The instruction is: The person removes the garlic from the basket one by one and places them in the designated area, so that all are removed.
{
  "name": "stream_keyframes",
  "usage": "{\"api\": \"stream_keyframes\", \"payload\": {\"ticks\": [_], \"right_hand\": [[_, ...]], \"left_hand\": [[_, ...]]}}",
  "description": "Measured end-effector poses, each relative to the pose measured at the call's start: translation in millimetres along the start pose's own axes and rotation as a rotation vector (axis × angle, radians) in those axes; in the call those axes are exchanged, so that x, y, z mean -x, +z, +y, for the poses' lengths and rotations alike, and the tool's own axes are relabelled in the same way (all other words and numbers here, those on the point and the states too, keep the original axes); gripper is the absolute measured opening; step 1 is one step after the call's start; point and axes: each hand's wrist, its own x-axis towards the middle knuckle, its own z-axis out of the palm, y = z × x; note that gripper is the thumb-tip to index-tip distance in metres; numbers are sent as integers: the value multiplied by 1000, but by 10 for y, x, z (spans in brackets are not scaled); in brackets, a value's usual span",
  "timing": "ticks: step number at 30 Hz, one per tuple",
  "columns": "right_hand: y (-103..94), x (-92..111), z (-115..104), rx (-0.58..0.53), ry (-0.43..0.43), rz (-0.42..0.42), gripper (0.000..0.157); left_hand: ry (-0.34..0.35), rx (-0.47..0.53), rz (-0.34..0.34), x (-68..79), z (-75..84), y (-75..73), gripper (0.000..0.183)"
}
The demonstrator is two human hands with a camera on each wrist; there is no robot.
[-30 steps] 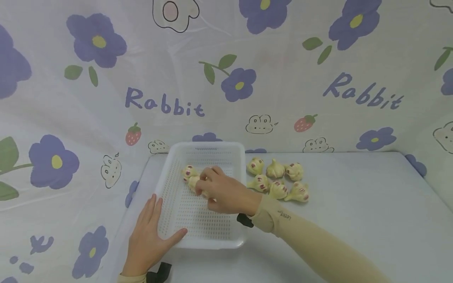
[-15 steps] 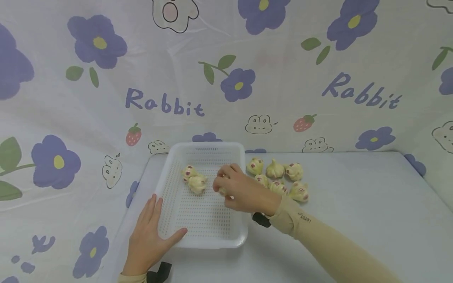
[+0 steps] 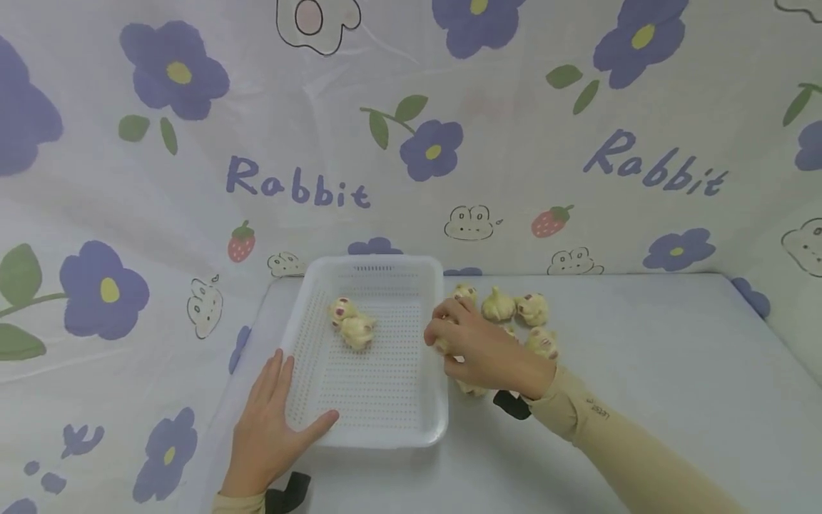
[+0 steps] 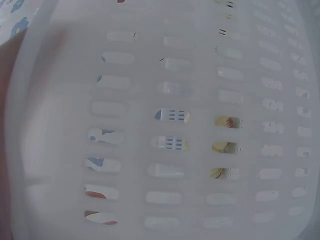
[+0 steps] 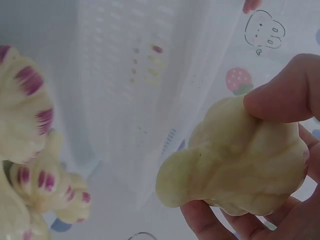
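Note:
A white perforated plastic basket [image 3: 375, 437] stands on the table. Two cream garlic bulbs lie touching inside it, a purple-marked bulb [image 3: 342, 309] and a paler bulb [image 3: 357, 333]. My left hand [image 3: 266, 428] rests along the basket's near left corner, fingers straight against the side and thumb over the rim. Just past the basket's right edge, my right hand [image 3: 491, 351] holds a garlic bulb [image 5: 240, 155] between thumb and fingers. Its stem end points out of the grip in the right wrist view.
Several loose garlic bulbs [image 3: 498, 305] sit on the table right of the basket, some partly hidden by the right hand. A patterned cloth [image 3: 411, 178] hangs behind. The white tabletop [image 3: 648, 357] extends to the right.
My right hand has moved right with the garlic bulb, from over the bulbs in the basket to beyond its right rim. The left hand has stayed in place.

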Motion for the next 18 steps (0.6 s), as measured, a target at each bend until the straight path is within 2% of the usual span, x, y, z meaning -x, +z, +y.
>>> {"api": "stream_keyframes", "payload": {"ticks": [9,18], "right_hand": [[24,236,113,-12,119,1,28],[60,454,225,-14,171,28,23]], "left_hand": [[-13,3,-26,1,-28,5,115],[-4,2,-8,4,-13,2,114]]}}
